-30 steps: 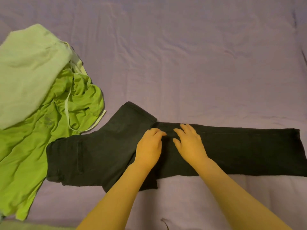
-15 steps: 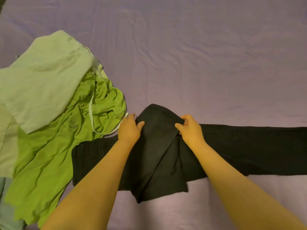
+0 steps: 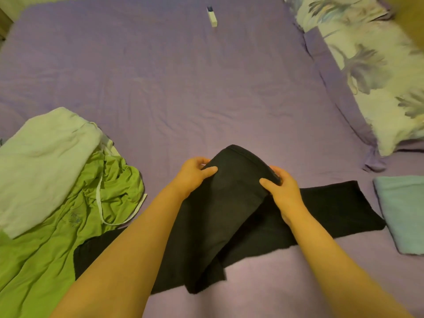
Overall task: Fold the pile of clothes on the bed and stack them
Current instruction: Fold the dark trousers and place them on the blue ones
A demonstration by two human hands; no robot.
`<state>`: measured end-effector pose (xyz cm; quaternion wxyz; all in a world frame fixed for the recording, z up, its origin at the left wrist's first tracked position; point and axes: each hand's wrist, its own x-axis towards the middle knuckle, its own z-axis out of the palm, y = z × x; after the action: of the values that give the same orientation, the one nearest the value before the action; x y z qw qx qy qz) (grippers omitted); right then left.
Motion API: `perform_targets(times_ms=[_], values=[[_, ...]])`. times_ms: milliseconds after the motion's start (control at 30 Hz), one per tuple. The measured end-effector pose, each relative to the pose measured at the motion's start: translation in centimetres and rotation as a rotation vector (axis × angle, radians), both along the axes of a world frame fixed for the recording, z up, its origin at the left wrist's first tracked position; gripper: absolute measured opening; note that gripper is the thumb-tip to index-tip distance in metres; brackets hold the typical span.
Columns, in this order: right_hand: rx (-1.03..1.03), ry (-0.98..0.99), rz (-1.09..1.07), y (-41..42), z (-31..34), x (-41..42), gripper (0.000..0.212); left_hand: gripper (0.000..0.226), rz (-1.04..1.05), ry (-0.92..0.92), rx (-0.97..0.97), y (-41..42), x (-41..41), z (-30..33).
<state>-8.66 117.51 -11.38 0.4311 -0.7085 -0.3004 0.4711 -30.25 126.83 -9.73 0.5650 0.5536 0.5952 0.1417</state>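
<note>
Black trousers (image 3: 220, 214) lie across the near part of the purple bed (image 3: 183, 88), with one leg stretched out to the right. My left hand (image 3: 192, 174) grips the left edge of a raised fold of the trousers, thumb on top. On the fold's right edge my right hand (image 3: 281, 188) grips the cloth the same way. Between the two hands the fold is lifted off the bed and arches upward. To the left lies a loose pile: a bright green garment (image 3: 68, 226) with a pale green one (image 3: 41, 166) on top.
A folded light blue cloth (image 3: 403, 212) lies at the right, just beyond the trouser leg's end. Floral pillows (image 3: 378, 72) line the right side of the bed. A small white object (image 3: 212, 16) lies far back on the sheet.
Both hands went from lying flat on the trousers to gripping a fold and lifting it higher. The view has tilted up, and the pillows and blue cloth have come into sight.
</note>
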Motion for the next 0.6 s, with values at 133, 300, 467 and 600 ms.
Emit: perform_targets(times_ms=[133,300,467,600], values=[[0.004,0.09,-0.07,-1.6,2.3,5.7,0.007,0.011,-0.051,-0.032,0.005,-0.2,6.7,2.4],[0.031,0.048,-0.142,-3.6,2.4,12.9,0.005,0.023,-0.124,-0.011,0.026,-0.7,15.6,2.6],[0.028,-0.025,-0.226,-6.2,0.5,19.7,0.012,0.017,-0.152,0.031,0.082,-1.6,25.2,0.4],[-0.027,-0.073,-0.276,-8.5,-2.1,25.1,0.017,0.024,-0.235,0.094,0.059,-2.8,32.1,-2.4]])
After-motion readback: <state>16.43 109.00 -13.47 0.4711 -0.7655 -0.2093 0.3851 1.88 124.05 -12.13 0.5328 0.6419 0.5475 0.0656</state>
